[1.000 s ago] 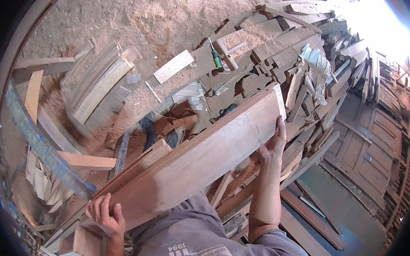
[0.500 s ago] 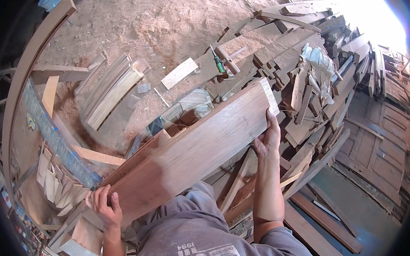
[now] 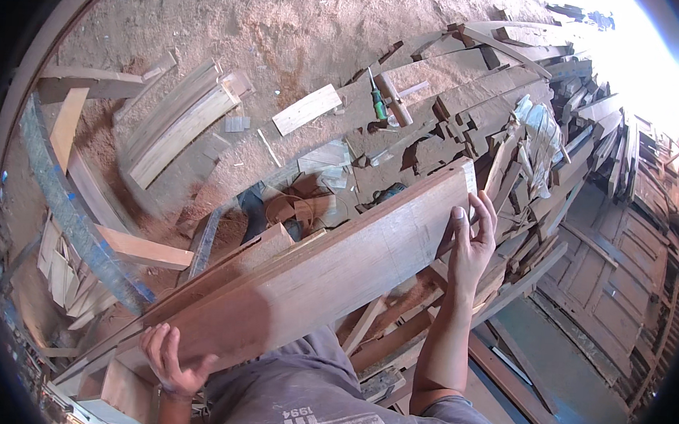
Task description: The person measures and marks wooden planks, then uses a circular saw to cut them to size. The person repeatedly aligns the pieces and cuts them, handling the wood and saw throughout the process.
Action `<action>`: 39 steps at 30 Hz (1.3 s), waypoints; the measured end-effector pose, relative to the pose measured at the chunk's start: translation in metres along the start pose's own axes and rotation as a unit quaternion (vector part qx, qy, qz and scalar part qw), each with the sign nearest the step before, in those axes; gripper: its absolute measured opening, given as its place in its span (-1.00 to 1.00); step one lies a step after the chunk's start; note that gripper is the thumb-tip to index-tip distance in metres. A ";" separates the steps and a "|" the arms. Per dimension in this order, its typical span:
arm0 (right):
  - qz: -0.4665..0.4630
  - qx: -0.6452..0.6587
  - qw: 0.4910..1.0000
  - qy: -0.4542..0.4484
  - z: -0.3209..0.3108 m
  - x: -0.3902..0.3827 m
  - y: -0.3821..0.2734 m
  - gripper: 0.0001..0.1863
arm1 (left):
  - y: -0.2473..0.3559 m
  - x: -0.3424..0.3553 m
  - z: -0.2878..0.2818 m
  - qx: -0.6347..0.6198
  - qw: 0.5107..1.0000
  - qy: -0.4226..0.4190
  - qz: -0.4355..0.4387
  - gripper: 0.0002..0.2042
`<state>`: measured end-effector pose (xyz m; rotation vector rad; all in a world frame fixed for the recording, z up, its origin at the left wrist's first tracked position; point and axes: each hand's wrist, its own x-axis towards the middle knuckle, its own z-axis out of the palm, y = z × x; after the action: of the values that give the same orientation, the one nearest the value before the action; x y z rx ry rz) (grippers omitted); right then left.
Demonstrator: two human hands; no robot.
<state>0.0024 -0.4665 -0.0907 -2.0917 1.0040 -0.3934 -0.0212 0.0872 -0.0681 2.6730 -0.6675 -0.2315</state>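
A long, thick wooden plank lies slantwise before me, its far right end raised. My right hand is closed at that end, thumb on the broad face and fingers bent over the end edge. At the near left end, my left hand holds the plank's lower corner, fingers against the wood and thumb spread along the bottom edge. Directly behind the plank sits another reddish board, running alongside it. A wooden block is beside my left wrist.
Beyond the plank, a green-handled screwdriver and a wooden mallet-like tool lie near a pale board. Curved wooden pieces rest on the dusty ground at left. Stacked scrap timber fills the right, near a panelled door.
The plank's right end has shifted right and slightly lower. My right hand has moved with it, and my left hand's fingers have slid lower on the near end. The view has turned a little.
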 end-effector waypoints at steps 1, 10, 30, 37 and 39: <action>0.009 0.005 1.000 -0.015 0.002 0.000 -0.003 -0.59 | 0.003 0.002 -0.002 -0.005 1.000 -0.011 0.013 -0.18; 0.029 0.032 0.999 -0.002 -0.001 0.002 0.015 -0.66 | 0.005 -0.002 -0.007 0.003 0.992 -0.126 0.022 0.03; 0.005 0.012 1.000 -0.012 0.000 0.001 0.020 -0.64 | 0.015 0.005 0.000 0.015 0.995 -0.101 0.007 0.08; 0.011 0.033 0.999 -0.002 0.002 0.001 0.018 -0.64 | 0.016 0.005 0.001 0.015 0.995 -0.097 0.012 0.12; 0.012 0.039 0.999 -0.003 0.002 0.001 0.018 -0.64 | 0.016 0.004 0.001 0.020 0.995 -0.098 0.011 0.11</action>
<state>-0.0054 -0.4729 -0.1055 -2.0093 0.9939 -0.4082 -0.0242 0.0719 -0.0630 2.7019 -0.7687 -0.4845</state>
